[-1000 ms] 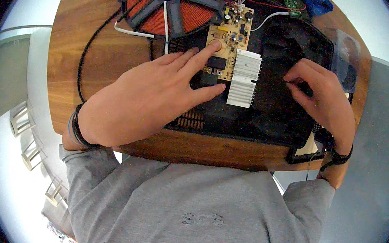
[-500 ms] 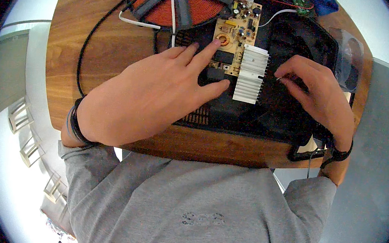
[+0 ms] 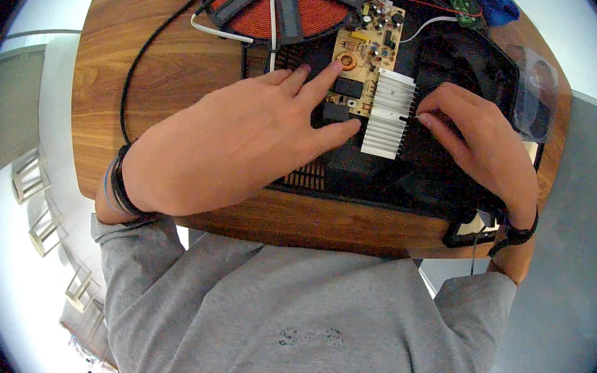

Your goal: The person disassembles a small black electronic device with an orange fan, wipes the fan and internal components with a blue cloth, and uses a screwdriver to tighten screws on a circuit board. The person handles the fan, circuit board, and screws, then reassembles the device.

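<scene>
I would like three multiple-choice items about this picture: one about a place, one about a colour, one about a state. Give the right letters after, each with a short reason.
1. Where does the silver heat sink lie?
A. to the right of the yellow circuit board
B. on the bare wooden table
C. under the coil

2. What colour is the round coil at the top?
A. blue
B. orange-red
C. white

3. What is the left hand doing?
A. making a closed fist
B. lying flat on the wood
C. pressing spread fingers on the board, inside the black housing

Answers:
1 A: the finned block adjoins the board's lower right edge.
2 B: its windings show orange-red between black bars.
3 C: the forefinger reaches the board, the thumb rests below it; the right hand pinches something thin at the heat sink's edge.
</scene>
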Tool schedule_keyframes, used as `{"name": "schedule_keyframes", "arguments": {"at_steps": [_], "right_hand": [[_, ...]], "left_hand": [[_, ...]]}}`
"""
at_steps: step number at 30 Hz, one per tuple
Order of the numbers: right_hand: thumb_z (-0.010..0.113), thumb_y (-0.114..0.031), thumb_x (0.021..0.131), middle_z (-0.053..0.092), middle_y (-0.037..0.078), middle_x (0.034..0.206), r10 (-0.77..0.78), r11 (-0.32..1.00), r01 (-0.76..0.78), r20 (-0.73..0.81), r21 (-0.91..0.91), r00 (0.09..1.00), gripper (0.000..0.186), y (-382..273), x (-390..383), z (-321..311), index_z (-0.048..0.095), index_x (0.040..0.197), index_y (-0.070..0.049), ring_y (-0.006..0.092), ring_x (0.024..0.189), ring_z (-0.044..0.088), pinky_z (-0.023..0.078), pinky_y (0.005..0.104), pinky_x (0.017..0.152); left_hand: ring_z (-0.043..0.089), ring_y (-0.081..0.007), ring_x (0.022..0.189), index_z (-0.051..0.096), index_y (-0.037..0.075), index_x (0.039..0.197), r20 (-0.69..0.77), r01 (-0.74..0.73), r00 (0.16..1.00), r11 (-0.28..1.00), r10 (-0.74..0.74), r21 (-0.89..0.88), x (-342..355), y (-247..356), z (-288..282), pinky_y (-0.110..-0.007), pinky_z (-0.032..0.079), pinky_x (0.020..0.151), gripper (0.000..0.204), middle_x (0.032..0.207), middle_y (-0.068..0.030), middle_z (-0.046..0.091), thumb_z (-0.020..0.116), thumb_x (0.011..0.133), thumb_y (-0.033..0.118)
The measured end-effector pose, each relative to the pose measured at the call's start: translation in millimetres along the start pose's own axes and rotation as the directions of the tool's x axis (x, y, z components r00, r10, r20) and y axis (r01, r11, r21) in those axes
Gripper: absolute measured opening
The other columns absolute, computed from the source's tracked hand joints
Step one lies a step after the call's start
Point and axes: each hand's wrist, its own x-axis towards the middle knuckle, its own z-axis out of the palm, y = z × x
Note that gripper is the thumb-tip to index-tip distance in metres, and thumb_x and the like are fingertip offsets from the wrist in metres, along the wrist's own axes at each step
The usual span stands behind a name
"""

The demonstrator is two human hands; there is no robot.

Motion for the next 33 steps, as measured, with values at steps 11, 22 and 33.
{"name": "schedule_keyframes", "arguments": {"at_steps": [11,22,33], "right_hand": [[0.072,-0.008,0.095,0.065,0.017,0.106,-0.109,0.994,0.107,-0.044,-0.029,0.993,0.018,-5.9,9.7,-2.5,0.064,0.110,-0.003,0.0431,0.103,0.069,0.059,0.0499,0.090],[0.078,0.001,0.088,0.064,0.014,0.098,-0.161,0.987,0.163,-0.089,0.006,0.983,0.020,-13.5,37.7,9.7,0.066,0.104,-0.003,0.0344,0.090,0.072,0.059,0.0428,0.077],[0.079,0.001,0.087,0.067,0.012,0.102,-0.191,0.979,0.182,-0.109,-0.090,0.975,0.022,-17.0,39.6,9.6,0.069,0.106,-0.005,0.0344,0.092,0.072,0.060,0.0431,0.079]], "left_hand": [[0.062,-0.0434,0.137,0.049,-0.007,0.153,-0.036,0.006,0.999,0.980,0.002,0.197,2.8,2.9,5.8,-0.046,0.052,0.116,0.057,0.155,-0.0304,0.056,0.055,0.099,0.012],[0.060,-0.0430,0.140,0.053,-0.008,0.148,-0.061,-0.028,0.998,0.992,0.035,0.125,2.1,-3.2,9.0,-0.046,0.049,0.121,0.055,0.155,-0.0315,0.055,0.058,0.096,0.009],[0.062,-0.0412,0.138,0.055,-0.009,0.141,-0.078,-0.032,0.996,0.988,0.044,0.151,5.7,-3.0,8.7,-0.045,0.051,0.118,0.051,0.153,-0.0304,0.059,0.060,0.095,0.011]]}}
